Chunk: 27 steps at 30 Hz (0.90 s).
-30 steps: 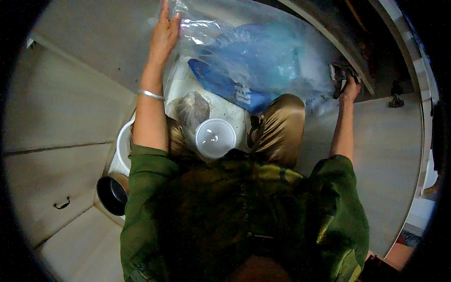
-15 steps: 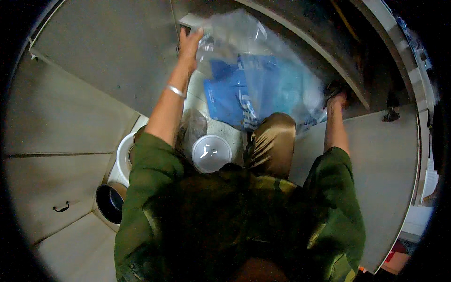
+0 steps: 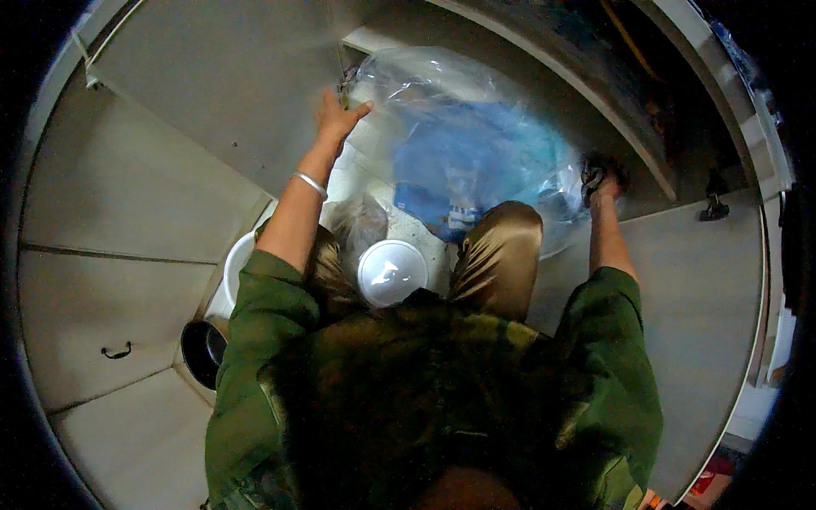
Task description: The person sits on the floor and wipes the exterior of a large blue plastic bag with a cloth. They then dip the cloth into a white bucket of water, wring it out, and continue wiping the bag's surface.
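My left hand (image 3: 340, 120) is open, thumb and fingers apart, beside a small metal fitting (image 3: 347, 83) and the left edge of a large crumpled clear plastic bag (image 3: 425, 72). Inside or under that bag lie blue and turquoise packs (image 3: 433, 161). My right hand (image 3: 606, 183) is closed on a dark object (image 3: 592, 177) at the bag's right edge; I cannot make out what it is. Between my knees sit a round white lid or container (image 3: 393, 270) and a cloudy plastic bag (image 3: 359, 221).
Pale cabinet doors (image 3: 110, 306) with a black handle (image 3: 116, 352) stand to the left. A dark pot (image 3: 202, 355) and a white basin (image 3: 234, 263) sit beside my left side. A curved-looking shelf edge (image 3: 561, 76) crosses the upper right, above another door panel (image 3: 680, 323) with a black hinge (image 3: 715, 209).
My left hand has moved down and right, away from the top edge, fingers apart. The clear bag has sunk lower and more crumpled over the blue packs. My right hand has dropped slightly.
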### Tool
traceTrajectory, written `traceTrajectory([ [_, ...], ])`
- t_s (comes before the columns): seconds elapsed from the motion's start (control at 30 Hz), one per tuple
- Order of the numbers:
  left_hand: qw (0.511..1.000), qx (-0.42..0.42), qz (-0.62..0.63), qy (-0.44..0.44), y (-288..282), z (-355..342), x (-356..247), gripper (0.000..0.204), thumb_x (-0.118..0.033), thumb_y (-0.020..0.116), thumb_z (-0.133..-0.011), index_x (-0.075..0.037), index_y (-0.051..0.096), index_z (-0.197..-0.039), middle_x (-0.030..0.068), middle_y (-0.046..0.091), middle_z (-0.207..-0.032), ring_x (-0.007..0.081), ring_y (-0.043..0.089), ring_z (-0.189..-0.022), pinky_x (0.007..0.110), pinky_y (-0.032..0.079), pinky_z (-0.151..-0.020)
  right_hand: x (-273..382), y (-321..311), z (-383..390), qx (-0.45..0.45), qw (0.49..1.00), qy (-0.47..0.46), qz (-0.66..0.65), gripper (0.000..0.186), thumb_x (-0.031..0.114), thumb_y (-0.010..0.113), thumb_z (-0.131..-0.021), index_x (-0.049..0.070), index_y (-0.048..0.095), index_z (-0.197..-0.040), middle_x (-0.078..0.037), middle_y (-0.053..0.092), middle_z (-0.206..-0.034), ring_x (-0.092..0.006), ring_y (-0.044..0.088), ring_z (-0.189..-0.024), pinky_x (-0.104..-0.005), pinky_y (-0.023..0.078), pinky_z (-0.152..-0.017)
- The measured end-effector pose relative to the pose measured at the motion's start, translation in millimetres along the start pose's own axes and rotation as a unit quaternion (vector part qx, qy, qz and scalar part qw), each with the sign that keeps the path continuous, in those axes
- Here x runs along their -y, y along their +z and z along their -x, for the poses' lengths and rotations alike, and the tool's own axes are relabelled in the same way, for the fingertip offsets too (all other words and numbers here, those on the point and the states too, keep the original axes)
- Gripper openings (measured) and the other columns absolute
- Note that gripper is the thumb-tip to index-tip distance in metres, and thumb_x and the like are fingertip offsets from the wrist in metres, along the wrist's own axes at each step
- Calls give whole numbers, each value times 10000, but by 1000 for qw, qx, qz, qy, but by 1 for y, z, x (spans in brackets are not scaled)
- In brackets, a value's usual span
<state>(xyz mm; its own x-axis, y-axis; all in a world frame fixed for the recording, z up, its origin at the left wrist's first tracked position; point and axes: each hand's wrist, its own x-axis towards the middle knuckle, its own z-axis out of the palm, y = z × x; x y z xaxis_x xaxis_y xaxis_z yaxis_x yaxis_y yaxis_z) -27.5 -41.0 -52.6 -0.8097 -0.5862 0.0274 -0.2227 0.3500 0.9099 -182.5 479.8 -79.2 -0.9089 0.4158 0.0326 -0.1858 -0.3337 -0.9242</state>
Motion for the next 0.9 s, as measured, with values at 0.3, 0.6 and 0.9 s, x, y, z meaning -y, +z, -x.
traceTrajectory([
  [0.3, 872, 224, 321, -295, 23, 48, 31, 199, -229, 615, -746, -62, 509, -769, 26, 516, -641, 123, 513, -526, 215, 460, -465, 20, 16, 20, -56, 957, -163, 231, 401, 99, 616, -633, -7, 526, -1009, -93, 541, -1042, -218, 499, -889, -326, 407, -756],
  [0.6, 929, 29, 315, -190, 7, 52, -5, 150, -107, 570, -725, -23, 520, -839, 33, 473, -622, 117, 415, -499, 236, 344, -421, 16, -24, -32, 12, 861, -43, 506, 500, 137, 598, -667, 22, 437, -1126, -113, 527, -1023, -234, 506, -865, -349, 424, -709],
  [0.9, 991, -65, 112, -22, -18, -44, 14, 392, -251, 594, -700, -38, 542, -1025, 131, 577, -965, 228, 541, -888, 303, 400, -768, -34, -4, 3, 13, 805, -243, 541, 508, 224, 607, -693, 42, 429, -1132, -124, 523, -1034, -249, 502, -914, -324, 393, -786],
])
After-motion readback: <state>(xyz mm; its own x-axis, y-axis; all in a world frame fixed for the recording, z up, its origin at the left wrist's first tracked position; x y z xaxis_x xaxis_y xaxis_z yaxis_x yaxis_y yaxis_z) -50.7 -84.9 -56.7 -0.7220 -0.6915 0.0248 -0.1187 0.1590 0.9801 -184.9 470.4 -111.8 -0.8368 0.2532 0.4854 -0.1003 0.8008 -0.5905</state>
